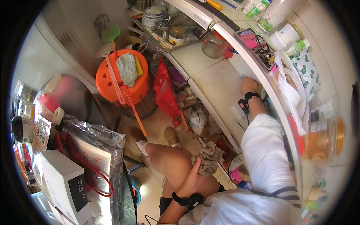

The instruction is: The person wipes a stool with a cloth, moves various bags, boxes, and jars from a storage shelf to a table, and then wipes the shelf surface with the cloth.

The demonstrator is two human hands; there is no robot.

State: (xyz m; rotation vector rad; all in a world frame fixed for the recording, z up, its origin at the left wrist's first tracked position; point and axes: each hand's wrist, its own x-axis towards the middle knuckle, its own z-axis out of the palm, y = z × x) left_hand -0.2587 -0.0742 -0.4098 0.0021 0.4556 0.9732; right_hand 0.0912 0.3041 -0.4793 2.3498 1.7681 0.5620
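My left hand is closed round a crumpled grey-brown cloth, held above my lap in front of my knee. My right arm reaches to the tiled shelf beneath the curved upper shelf. There my right hand rests low over the tiles with its fingers curled in. A small pale bit shows at its fingertips, too small to name. Behind that hand, left of it on the same shelf, stands a clear glass jar with a red lid beside it.
Overhead runs the upper shelf's white edge, carrying a tray of small items and white cloth. An orange stool holds a folded cloth and a fly swatter. A white box stands at lower left.
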